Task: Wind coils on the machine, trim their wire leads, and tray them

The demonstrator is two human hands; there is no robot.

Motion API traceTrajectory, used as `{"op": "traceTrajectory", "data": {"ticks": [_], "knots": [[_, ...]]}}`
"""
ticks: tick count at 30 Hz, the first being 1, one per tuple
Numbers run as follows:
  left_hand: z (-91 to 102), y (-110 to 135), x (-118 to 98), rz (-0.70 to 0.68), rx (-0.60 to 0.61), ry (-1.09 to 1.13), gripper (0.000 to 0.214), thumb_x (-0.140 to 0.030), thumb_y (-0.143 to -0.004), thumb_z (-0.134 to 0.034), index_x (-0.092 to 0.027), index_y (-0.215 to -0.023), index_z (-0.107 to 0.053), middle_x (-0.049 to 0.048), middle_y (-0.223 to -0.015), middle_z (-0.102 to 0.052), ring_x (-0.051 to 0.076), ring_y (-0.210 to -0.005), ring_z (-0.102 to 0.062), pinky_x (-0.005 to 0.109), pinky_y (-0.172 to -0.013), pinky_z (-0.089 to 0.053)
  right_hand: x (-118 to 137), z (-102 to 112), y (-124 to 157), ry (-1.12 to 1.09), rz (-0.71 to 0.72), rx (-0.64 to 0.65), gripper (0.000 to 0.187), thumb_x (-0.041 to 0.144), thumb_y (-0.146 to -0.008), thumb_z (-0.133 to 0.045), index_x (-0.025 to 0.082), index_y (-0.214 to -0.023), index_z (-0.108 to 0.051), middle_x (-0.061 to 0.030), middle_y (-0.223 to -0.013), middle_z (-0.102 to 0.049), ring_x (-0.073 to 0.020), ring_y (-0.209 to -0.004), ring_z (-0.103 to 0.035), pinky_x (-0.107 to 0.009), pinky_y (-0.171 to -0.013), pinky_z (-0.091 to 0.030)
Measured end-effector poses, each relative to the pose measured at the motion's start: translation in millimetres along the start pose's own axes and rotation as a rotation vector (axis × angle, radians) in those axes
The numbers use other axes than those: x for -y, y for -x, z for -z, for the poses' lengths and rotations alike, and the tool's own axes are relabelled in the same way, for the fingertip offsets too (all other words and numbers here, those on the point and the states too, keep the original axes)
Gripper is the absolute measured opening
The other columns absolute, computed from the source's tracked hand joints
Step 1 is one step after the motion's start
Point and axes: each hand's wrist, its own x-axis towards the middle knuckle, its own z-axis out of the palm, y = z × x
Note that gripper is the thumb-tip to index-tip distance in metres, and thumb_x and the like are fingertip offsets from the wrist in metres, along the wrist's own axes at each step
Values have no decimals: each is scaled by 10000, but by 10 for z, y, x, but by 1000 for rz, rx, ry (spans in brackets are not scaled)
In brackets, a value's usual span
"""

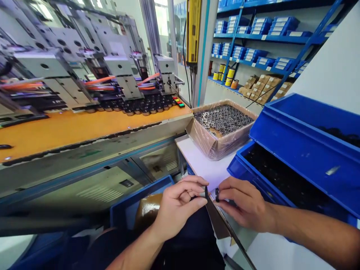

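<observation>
Low in the middle of the head view, my two hands meet over the corner of a white side table [205, 165]. My left hand [177, 206] is curled, its thumb and fingers pinched on a thin dark strip [206, 193]. My right hand [244, 204] is also closed, pinching a small black part [217, 194] right beside the strip. The two pieces are almost touching. A dark tapered flap [218, 221] hangs below the hands.
Stacked blue bins [303, 150] with small dark parts stand at the right. A cardboard box [216, 140] of small metal parts sits behind my hands. An orange workbench [84, 127] with a machine [84, 63] fills the left. Blue shelving [253, 37] stands at the back.
</observation>
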Motion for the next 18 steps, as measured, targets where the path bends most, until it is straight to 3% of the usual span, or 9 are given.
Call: {"op": "traceTrajectory", "data": {"ticks": [4, 9, 14, 18], "knots": [[-26, -15, 9, -19, -4, -54, 413, -9, -668, -806, -250, -1001, -773, 35, -992, -757, 140, -912, -717, 201, -838, -568, 15, 16, -35, -28, -11, 11, 38, 111, -942, -588, 112, -919, -619, -84, -843, -637, -145, -773, -604, -236, -659, -528], [-45, -25, -22, 11, 0, -86, 349, -15, -694, -788, -245, -957, -788, 46, -1019, -757, 126, -872, -721, 181, -786, -580, -14, 8, -30, -76, -33, -1, 68, 129, -959, -564, 124, -927, -624, -74, -849, -634, -127, -750, -598, -225, -642, -534], [-61, -34, -10, 37, 18, 27, 287, -19, -682, -799, -231, -875, -795, 46, -1019, -760, 135, -904, -717, 195, -808, -578, -26, -10, -5, -79, -37, -9, 63, 133, -959, -569, 136, -927, -623, -68, -838, -634, -129, -742, -602, -229, -627, -517], [-102, -38, 19, 101, -12, 108, 342, -52, -664, -831, -245, -943, -790, 29, -967, -782, 124, -840, -730, 198, -809, -589, 2, -26, -1, -85, -42, 0, 75, 158, -969, -565, 136, -934, -627, -76, -847, -642, -136, -771, -619, -235, -657, -532]]}}
